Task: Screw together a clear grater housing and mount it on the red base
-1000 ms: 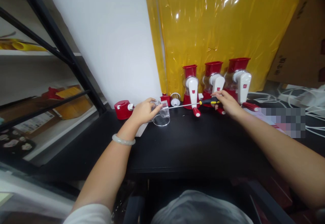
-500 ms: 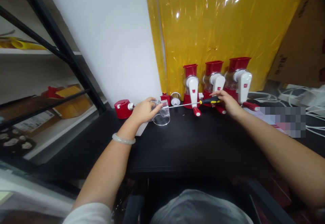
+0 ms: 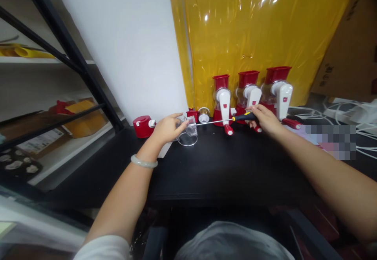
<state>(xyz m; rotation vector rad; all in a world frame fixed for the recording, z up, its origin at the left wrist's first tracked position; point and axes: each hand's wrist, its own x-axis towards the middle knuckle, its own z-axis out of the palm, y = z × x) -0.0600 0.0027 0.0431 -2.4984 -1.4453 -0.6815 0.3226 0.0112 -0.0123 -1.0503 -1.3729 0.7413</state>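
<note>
My left hand (image 3: 171, 127) is closed around a clear plastic housing (image 3: 189, 134) on the black table. In my right hand (image 3: 263, 119) is the black-and-yellow handle of a screwdriver (image 3: 240, 117). Its long metal shaft runs leftward to the housing, where the tip is hard to make out. A red base (image 3: 142, 127) with a white knob lies left of my left hand. Behind the housing stand a small red part (image 3: 192, 114) and a grater drum (image 3: 204, 114) with a white end.
Three red-and-white rotary graters (image 3: 223, 103) with crank handles stand along the back, against a yellow plastic sheet (image 3: 247, 24). White cables (image 3: 363, 114) lie at the right near a cardboard box (image 3: 338, 67). A black-framed shelf (image 3: 85, 75) borders the left side.
My right hand's fingers have shifted their grip on the screwdriver handle, covering more of its end. My left hand and the housing stay in place.
</note>
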